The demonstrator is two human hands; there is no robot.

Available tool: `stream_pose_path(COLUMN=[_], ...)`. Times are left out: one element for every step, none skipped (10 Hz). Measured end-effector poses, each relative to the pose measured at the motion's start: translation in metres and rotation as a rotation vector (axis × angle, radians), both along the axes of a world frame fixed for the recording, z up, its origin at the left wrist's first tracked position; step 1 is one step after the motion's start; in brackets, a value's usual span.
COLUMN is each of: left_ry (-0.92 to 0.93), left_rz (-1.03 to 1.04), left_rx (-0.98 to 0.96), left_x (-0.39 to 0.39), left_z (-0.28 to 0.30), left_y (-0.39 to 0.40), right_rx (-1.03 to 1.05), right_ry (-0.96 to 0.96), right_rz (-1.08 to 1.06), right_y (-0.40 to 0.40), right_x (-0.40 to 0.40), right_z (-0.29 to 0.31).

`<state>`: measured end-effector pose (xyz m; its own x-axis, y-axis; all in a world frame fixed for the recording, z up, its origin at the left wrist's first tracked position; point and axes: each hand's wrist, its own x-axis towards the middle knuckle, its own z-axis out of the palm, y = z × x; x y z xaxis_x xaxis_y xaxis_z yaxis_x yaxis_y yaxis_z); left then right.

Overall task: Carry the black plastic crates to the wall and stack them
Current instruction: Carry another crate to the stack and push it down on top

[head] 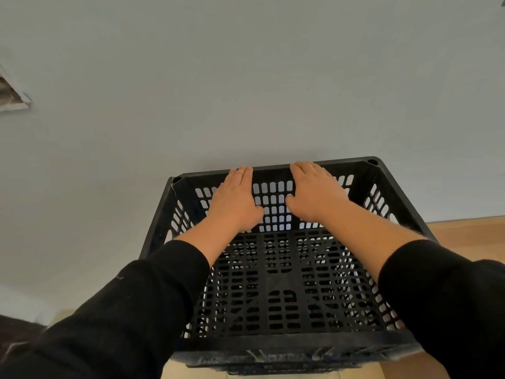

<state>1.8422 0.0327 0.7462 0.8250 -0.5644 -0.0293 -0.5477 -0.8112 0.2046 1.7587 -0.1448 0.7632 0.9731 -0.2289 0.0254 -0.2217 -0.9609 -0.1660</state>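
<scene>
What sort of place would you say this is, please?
Probably an indoor room: a plain pale painted wall, light wooden floor, and a black perforated plastic crate against the wall.

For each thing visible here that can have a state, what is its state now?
black crate: upright, empty, its far side against the wall
left hand: flat, fingers over the crate's far rim
right hand: flat, fingers over the same rim
sleeves: pushed up, forearms bare
</scene>
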Motion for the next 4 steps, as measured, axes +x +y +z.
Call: stream_pose_path(left_ry=[0.017,0.031,0.067,0.093], left_rz=[0.004,0.001,-0.029,-0.046], left_rx=[0.016,0.046,0.095,0.136], left_x=[0.001,0.000,0.003,0.005], left_z=[0.001,0.004,0.010,0.021], left_y=[0.000,0.001,0.001,0.002], right_rx=[0.010,0.011,0.009,0.008], right_ry=[-0.001,0.020,0.079,0.150], right_rz=[-0.008,-0.009,-0.010,-0.007], right_y=[0.001,0.001,0.003,0.003], right_x=[-0.001,-0.003,0.000,-0.001], right_z=[-0.001,0.000,0.006,0.014])
